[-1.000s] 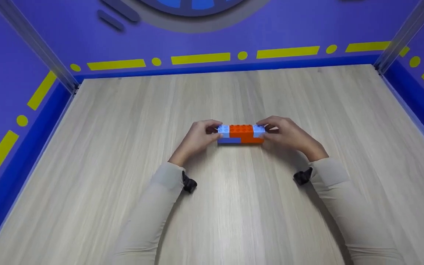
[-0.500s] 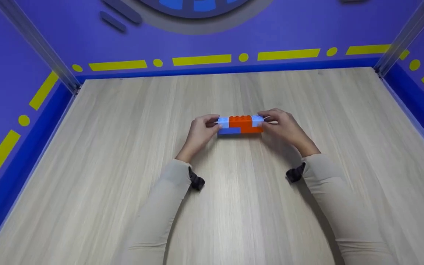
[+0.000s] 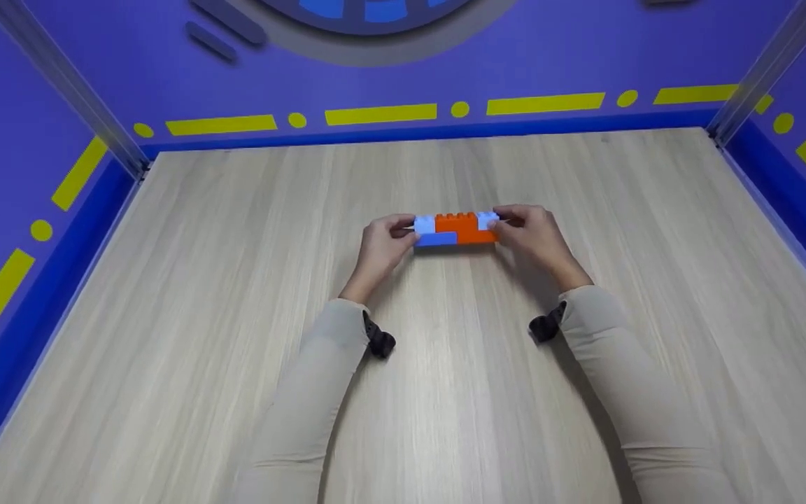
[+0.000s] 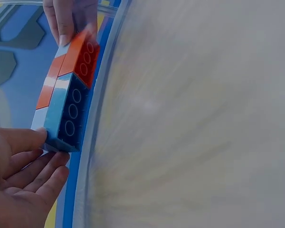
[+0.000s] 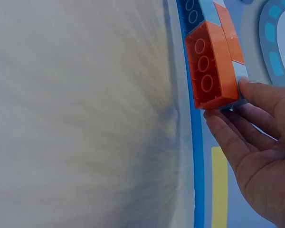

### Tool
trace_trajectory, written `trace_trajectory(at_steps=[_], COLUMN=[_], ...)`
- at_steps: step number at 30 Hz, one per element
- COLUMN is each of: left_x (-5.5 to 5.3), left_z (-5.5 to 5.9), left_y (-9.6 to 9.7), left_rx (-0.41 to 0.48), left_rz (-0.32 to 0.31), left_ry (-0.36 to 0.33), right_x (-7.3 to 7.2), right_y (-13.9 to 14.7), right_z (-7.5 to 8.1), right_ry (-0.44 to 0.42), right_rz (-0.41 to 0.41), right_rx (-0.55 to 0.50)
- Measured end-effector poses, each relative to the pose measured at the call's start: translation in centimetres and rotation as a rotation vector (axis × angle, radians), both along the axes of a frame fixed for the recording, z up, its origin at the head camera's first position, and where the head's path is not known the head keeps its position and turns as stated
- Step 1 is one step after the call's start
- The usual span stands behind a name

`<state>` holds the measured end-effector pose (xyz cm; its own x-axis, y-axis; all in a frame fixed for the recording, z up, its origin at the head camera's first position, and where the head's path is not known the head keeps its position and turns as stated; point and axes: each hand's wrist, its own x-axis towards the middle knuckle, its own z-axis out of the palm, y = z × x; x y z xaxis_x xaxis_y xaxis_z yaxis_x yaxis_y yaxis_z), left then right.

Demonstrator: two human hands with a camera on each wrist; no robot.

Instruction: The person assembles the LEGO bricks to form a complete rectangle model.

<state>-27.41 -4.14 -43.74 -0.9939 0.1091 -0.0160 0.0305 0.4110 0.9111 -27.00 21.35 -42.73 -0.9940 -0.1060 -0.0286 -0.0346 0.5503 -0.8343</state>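
Note:
A bar of joined toy building bricks (image 3: 466, 225) is held level between both hands in the head view. Its lower layer pairs a blue brick (image 4: 56, 111) on the left with an orange brick (image 5: 223, 71) on the right. On top, an orange brick (image 3: 447, 222) lies between two pale blue ones. My left hand (image 3: 380, 252) pinches the left end with thumb and fingers. At the other end, my right hand (image 3: 534, 234) does the same. Both wrist views show the hollow undersides, so the bar is off the table.
A wood-grain table (image 3: 438, 392) spreads beneath the arms. Blue-purple walls (image 3: 550, 49) with yellow markings stand at its back and sides. Black wrist cameras (image 3: 380, 343) sit on the inner side of each sleeve.
Both hands have carried the brick bar up and away from me, toward the back wall. More of its front side and less of its studded top now shows. The grip stays.

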Motion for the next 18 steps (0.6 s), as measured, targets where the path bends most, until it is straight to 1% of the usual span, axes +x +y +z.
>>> trace_trajectory(at_steps=[4, 10, 13, 18], left_x=[-0.30, -0.52, -0.68, -0.91], left_z=[-0.19, -0.49, -0.60, -0.52], left_y=[0.04, -0.05, -0.11, -0.20], left_rx=[-0.021, -0.060, -0.068, -0.064], left_rz=[-0.011, -0.058, -0.076, -0.075], left_ry=[-0.016, -0.031, -0.036, -0.034], right_x=[-0.29, -0.50, -0.54, -0.65], right_y=[-0.09, -0.22, -0.26, -0.52], right_z=[-0.17, -0.38, -0.40, -0.26], right_ry=[-0.010, -0.021, -0.018, -0.021], right_rz=[-0.015, -0.047, -0.042, -0.049], right_rx=[-0.006, -0.003, 0.011, 0.013])
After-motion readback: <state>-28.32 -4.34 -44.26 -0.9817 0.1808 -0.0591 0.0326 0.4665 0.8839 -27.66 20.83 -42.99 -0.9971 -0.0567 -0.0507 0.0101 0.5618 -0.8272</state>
